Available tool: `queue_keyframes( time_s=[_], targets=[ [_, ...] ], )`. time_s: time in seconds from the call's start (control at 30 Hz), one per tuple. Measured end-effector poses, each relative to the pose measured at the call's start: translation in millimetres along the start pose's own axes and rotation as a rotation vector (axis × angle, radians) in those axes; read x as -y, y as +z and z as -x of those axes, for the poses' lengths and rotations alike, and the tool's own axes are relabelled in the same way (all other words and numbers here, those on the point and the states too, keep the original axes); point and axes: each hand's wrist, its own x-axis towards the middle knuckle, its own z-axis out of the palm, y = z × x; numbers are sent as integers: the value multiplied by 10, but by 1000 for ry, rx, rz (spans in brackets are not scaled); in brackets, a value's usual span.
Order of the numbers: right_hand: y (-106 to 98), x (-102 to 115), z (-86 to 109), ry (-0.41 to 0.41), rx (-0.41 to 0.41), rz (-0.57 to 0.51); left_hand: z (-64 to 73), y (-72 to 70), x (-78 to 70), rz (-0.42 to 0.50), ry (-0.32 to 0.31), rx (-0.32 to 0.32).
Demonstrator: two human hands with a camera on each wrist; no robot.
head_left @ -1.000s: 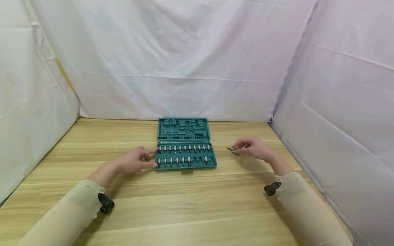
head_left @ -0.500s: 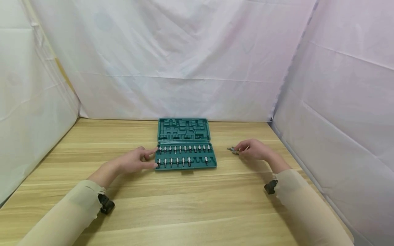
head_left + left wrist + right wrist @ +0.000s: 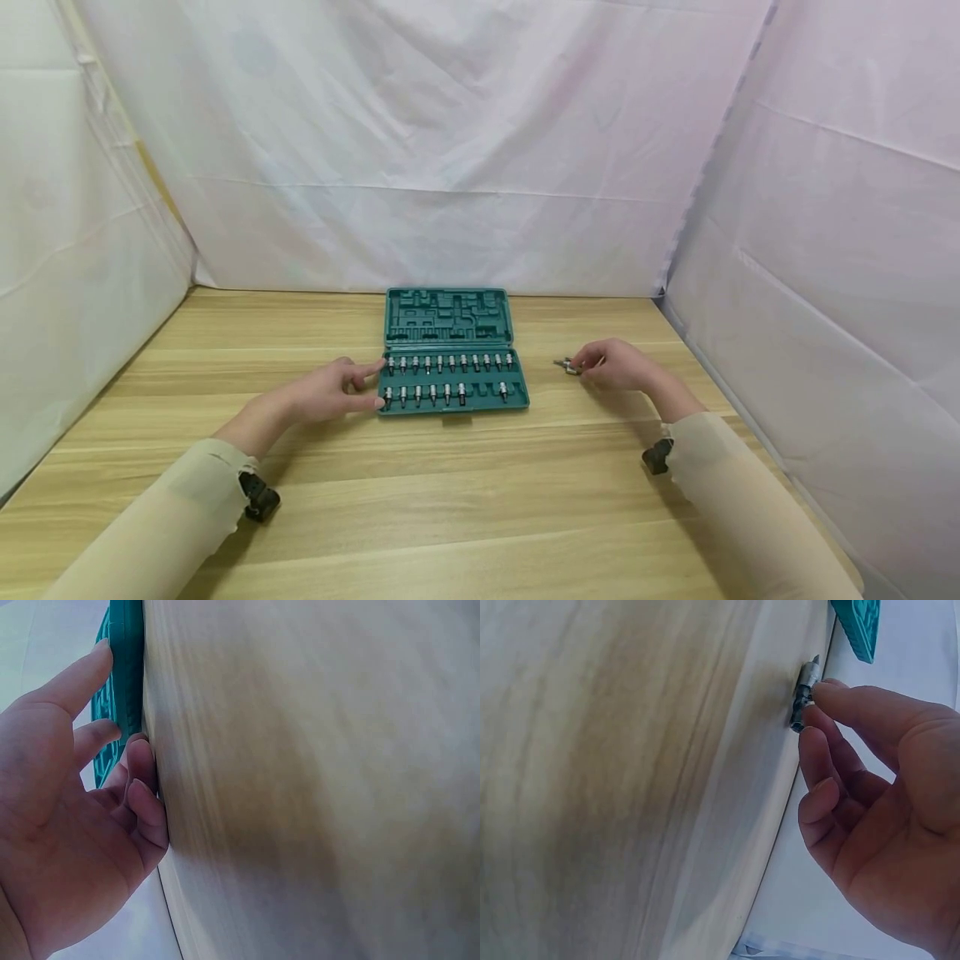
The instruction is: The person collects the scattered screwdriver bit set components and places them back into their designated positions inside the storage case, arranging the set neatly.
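A green bit socket case (image 3: 447,379) lies unfolded on the table, its lid laid back behind the tray. Two rows of silver bit sockets (image 3: 452,362) fill its slots, with a gap in the front row's right part. At the case's left edge my left hand (image 3: 330,392) touches it with thumb and index finger apart; the other fingers bend below, as the left wrist view shows. To the right of the case, my right hand (image 3: 618,367) pinches at a few loose bit sockets (image 3: 804,696) close to the tabletop. How many its fingers hold is partly hidden.
The wooden table (image 3: 465,500) reaches back to a white cloth backdrop (image 3: 435,167). White cloth walls (image 3: 840,208) stand at both sides. Each wrist carries a small black camera (image 3: 259,497).
My right hand has shifted slightly, its fingers drawing closer together at the loose bit sockets. The left hand and the case stay in place.
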Motion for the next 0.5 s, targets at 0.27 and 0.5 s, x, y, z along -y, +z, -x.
queue_keyframes(
  time_s=[0.27,0.5],
  targets=[
    [16,15,-8,13,12,5,1,-7,-4,0,0,0],
    [16,66,1,23,17,7,2,-12,-2,9,0,8]
  ],
)
